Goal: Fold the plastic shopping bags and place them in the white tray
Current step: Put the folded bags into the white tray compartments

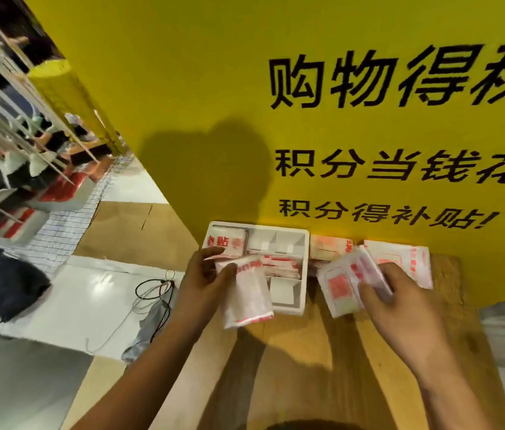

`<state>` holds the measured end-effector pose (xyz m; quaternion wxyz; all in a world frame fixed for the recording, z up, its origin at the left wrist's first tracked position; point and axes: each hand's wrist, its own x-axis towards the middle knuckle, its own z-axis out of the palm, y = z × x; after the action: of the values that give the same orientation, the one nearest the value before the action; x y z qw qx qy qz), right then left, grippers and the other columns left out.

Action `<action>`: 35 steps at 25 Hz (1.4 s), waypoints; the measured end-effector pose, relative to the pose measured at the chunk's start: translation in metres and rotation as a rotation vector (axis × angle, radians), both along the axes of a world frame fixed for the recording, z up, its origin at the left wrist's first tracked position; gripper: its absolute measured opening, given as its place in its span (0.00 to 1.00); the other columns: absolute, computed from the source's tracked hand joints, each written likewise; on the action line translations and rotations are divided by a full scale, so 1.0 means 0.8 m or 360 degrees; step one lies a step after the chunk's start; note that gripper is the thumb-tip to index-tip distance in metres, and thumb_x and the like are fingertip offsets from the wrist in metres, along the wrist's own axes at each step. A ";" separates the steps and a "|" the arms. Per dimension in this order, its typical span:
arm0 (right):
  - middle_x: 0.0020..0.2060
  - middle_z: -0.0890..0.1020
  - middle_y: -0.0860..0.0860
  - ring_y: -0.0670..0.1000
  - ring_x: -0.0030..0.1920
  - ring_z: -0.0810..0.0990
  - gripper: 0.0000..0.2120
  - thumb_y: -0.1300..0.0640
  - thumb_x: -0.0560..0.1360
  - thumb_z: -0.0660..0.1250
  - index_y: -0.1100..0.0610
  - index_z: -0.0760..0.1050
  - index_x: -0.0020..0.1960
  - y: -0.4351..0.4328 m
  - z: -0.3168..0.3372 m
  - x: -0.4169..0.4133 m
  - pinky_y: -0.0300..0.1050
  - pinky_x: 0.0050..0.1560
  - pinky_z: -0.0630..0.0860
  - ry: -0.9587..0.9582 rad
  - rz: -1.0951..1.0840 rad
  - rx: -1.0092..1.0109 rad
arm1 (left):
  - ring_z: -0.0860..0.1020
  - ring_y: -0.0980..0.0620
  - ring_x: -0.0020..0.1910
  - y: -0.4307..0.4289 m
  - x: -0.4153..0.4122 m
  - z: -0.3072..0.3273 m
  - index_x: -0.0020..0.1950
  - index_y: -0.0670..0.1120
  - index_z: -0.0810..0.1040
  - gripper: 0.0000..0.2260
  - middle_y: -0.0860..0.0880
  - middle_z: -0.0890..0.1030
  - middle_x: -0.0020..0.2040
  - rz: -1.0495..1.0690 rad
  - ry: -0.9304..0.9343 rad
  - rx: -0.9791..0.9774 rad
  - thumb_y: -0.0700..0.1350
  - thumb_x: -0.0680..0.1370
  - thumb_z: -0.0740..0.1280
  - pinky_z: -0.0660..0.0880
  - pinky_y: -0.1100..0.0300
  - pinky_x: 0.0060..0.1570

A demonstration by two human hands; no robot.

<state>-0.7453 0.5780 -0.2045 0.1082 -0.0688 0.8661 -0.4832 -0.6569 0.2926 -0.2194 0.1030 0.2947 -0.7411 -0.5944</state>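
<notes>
Across the upper right of the frame, a flat matte yellow board [183, 88] with large black printed characters, cut off at the right edge. Below it, at lower centre, a smooth light wooden table [307, 367], partly covered by two bare forearms. In the upper left, blurred wire racks [3, 119] with goods too smeared to make out. On the glossy pale floor at left, a crumpled dark cloth [12, 283] and a thin looped cord [155, 287]. At the centre of the frame against the board, the white tray [260, 227]: rectangular, with rounded corners, thick walls and several compartments; a folded white and red packet [229, 243] in its upper left compartment, a row of thin folded ones [282, 265] standing on edge in the middle one, the lower left corner hidden. Just right of the tray, more flat crinkly plastic bags [400, 256] with red print, lying on the table against the board, their lettering too blurred to read. Left hand [204, 277] at the tray's left edge, thumb and fingers clamped on the top of a folded bag [245, 296], a thin, translucent oblong hanging over the tray's lower left part and front rim. Right hand [400, 302] right of the tray, thumb and curled fingers clamped on a tilted bundle of bags [341, 283], fingertips hidden beneath it.
</notes>
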 end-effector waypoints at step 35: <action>0.56 0.78 0.56 0.60 0.56 0.76 0.14 0.56 0.77 0.67 0.57 0.77 0.61 -0.306 -0.123 -0.042 0.55 0.53 0.74 0.0957 0.0260 0.0803 | 0.55 0.44 0.79 -0.159 -0.037 -0.097 0.80 0.49 0.60 0.38 0.49 0.56 0.81 -0.1123 -0.0365 -0.1635 0.70 0.77 0.52 0.56 0.43 0.74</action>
<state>-0.7790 0.3329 -0.3029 -0.0987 -0.2471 0.9423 -0.2034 -0.6868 0.1656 -0.2966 -0.0510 0.0074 -0.9907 -0.1258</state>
